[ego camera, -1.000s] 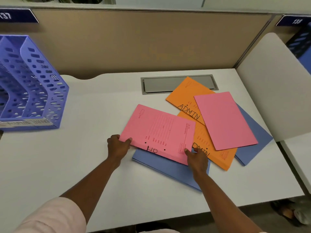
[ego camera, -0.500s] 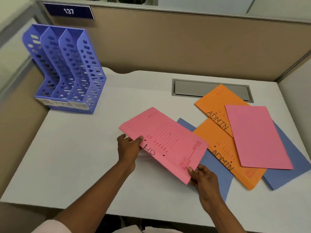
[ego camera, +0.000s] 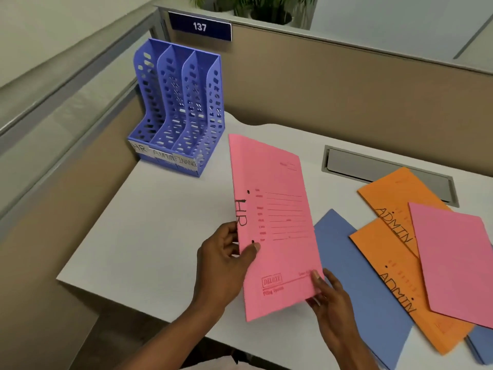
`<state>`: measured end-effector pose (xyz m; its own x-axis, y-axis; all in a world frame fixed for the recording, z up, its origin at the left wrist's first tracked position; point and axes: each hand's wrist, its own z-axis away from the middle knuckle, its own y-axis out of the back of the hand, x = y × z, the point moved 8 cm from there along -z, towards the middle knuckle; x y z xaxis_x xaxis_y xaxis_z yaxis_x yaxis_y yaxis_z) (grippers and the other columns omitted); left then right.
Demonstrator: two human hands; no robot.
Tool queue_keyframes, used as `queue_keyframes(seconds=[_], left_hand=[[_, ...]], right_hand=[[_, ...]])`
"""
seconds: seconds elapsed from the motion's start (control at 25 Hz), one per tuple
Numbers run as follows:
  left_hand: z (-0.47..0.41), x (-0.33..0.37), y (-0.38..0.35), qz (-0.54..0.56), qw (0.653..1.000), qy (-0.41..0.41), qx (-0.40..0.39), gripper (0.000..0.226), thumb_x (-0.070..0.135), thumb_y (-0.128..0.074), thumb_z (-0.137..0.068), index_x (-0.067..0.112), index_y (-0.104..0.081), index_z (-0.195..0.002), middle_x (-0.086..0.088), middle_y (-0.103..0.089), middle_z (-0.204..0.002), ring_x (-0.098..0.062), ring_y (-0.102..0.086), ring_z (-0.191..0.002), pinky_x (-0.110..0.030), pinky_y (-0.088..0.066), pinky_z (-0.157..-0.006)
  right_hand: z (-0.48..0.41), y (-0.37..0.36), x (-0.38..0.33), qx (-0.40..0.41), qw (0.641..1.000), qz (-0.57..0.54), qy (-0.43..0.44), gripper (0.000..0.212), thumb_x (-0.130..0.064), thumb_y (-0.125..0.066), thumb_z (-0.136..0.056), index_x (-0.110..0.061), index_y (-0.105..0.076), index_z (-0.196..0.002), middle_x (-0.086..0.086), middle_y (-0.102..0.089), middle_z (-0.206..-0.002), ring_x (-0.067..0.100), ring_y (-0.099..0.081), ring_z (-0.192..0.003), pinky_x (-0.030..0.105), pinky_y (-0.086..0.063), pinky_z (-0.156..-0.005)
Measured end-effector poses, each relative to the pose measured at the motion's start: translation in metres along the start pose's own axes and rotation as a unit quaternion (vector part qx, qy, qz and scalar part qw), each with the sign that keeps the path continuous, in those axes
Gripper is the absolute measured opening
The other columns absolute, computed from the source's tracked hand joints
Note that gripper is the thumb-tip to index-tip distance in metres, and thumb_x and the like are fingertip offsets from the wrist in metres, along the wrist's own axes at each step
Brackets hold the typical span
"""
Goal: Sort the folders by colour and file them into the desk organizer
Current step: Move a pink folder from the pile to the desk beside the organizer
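Note:
A pink folder marked HR (ego camera: 274, 225) is lifted off the white desk (ego camera: 149, 236), turned nearly upright. My left hand (ego camera: 226, 265) grips its left edge and my right hand (ego camera: 329, 300) pinches its lower right corner. The purple desk organizer (ego camera: 178, 108) with three slots, labelled HR, ADMIN and FINANCE, stands at the desk's far left corner. On the right lie a blue folder (ego camera: 354, 279), two orange folders marked ADMIN (ego camera: 384, 198) (ego camera: 400, 289), a second pink folder (ego camera: 458, 265) on top of them, and another blue folder (ego camera: 480, 345) underneath.
Tan partition walls (ego camera: 346, 89) enclose the desk at the back and left, with a blue sign reading 137 (ego camera: 200, 26). A grey cable hatch (ego camera: 386, 172) is set into the desk near the back. Plants stand behind the partition.
Both hands have lifted the HR pink folder off the pile, carried it left and rotated it toward upright. My view has swung left, bringing the organizer closer to centre.

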<state>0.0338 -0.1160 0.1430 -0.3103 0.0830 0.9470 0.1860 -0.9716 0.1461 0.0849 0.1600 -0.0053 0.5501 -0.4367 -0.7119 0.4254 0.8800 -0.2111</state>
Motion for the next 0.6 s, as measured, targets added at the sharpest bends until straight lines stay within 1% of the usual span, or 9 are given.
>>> queue_keyframes(seconds=[0.08, 0.2, 0.24, 0.32, 0.36, 0.4, 0.44, 0.52, 0.6], left_hand=[[0.003, 0.018, 0.021, -0.035, 0.998, -0.03, -0.036, 0.037, 0.02, -0.081, -0.09, 0.032, -0.069, -0.123, 0.019, -0.078, -0.107, -0.011, -0.075, -0.093, -0.03, -0.063, -0.078], [0.006, 0.029, 0.052, -0.147, 0.981, -0.103, -0.08, 0.038, 0.034, -0.074, -0.095, 0.039, -0.066, -0.131, 0.027, -0.075, -0.11, -0.004, -0.073, -0.092, -0.027, -0.062, -0.074], [0.007, 0.032, 0.062, -0.221, 0.96, -0.155, -0.079, 0.041, 0.04, -0.07, -0.096, 0.04, -0.062, -0.137, 0.027, -0.075, -0.113, -0.004, -0.073, -0.091, -0.027, -0.061, -0.073], [0.008, 0.028, 0.076, -0.388, 0.877, -0.278, -0.058, 0.057, 0.044, -0.07, -0.094, 0.029, -0.056, -0.147, 0.014, -0.077, -0.12, -0.008, -0.076, -0.09, -0.027, -0.064, -0.072], [0.009, 0.022, 0.08, -0.446, 0.837, -0.312, -0.052, 0.07, 0.043, -0.075, -0.09, 0.018, -0.053, -0.151, 0.004, -0.074, -0.13, -0.013, -0.077, -0.1, -0.028, -0.064, -0.077], [0.008, 0.014, 0.086, -0.485, 0.81, -0.326, -0.05, 0.083, 0.042, -0.08, -0.086, 0.008, -0.047, -0.154, -0.007, -0.065, -0.144, -0.02, -0.073, -0.118, -0.031, -0.062, -0.09], [0.006, 0.008, 0.092, -0.509, 0.793, -0.332, -0.053, 0.094, 0.041, -0.083, -0.084, 0.002, -0.038, -0.157, -0.013, -0.052, -0.156, -0.026, -0.061, -0.135, -0.035, -0.056, -0.104], [-0.002, -0.002, 0.109, -0.522, 0.782, -0.336, -0.063, 0.104, 0.036, -0.085, -0.082, -0.001, -0.026, -0.161, -0.019, -0.034, -0.166, -0.031, -0.041, -0.151, -0.042, -0.045, -0.116], [-0.011, -0.012, 0.132, -0.52, 0.783, -0.334, -0.073, 0.107, 0.033, -0.085, -0.081, 0.0, -0.023, -0.162, -0.019, -0.028, -0.168, -0.033, -0.033, -0.154, -0.046, -0.044, -0.117]], right_hand=[[-0.008, -0.016, -0.004, -0.038, 0.997, 0.073, -0.004, 0.061, -0.033, -0.081, -0.083, -0.016, -0.064, -0.139, 0.012, -0.077, -0.126, 0.032, -0.072, -0.112, 0.048, -0.055, -0.096], [-0.006, -0.063, 0.012, -0.11, 0.988, 0.106, -0.03, 0.085, -0.054, -0.096, -0.062, -0.013, -0.071, -0.133, 0.017, -0.076, -0.121, 0.034, -0.071, -0.104, 0.051, -0.055, -0.098], [-0.003, -0.08, 0.021, -0.124, 0.987, 0.099, -0.039, 0.083, -0.058, -0.091, -0.068, -0.012, -0.07, -0.134, 0.021, -0.075, -0.119, 0.036, -0.07, -0.104, 0.053, -0.055, -0.1], [0.002, -0.113, 0.043, -0.133, 0.986, 0.068, -0.067, 0.066, -0.061, -0.067, -0.092, -0.014, -0.067, -0.138, 0.029, -0.071, -0.124, 0.045, -0.068, -0.113, 0.06, -0.051, -0.109], [0.003, -0.127, 0.055, -0.13, 0.987, 0.049, -0.085, 0.063, -0.061, -0.057, -0.098, -0.014, -0.066, -0.14, 0.031, -0.068, -0.13, 0.049, -0.065, -0.121, 0.063, -0.047, -0.113], [0.002, -0.142, 0.066, -0.124, 0.987, 0.031, -0.1, 0.064, -0.062, -0.051, -0.1, -0.015, -0.064, -0.141, 0.032, -0.066, -0.135, 0.051, -0.062, -0.127, 0.065, -0.044, -0.116], [0.003, -0.158, 0.073, -0.119, 0.986, 0.011, -0.112, 0.067, -0.064, -0.049, -0.1, -0.015, -0.063, -0.142, 0.032, -0.065, -0.137, 0.051, -0.06, -0.131, 0.067, -0.042, -0.117], [0.004, -0.19, 0.086, -0.107, 0.987, -0.004, -0.124, 0.068, -0.065, -0.048, -0.1, -0.015, -0.061, -0.145, 0.03, -0.064, -0.141, 0.049, -0.06, -0.132, 0.067, -0.041, -0.118], [0.005, -0.223, 0.1, -0.118, 0.985, -0.003, -0.124, 0.066, -0.062, -0.05, -0.1, -0.015, -0.062, -0.146, 0.029, -0.063, -0.141, 0.048, -0.062, -0.128, 0.066, -0.042, -0.118]])
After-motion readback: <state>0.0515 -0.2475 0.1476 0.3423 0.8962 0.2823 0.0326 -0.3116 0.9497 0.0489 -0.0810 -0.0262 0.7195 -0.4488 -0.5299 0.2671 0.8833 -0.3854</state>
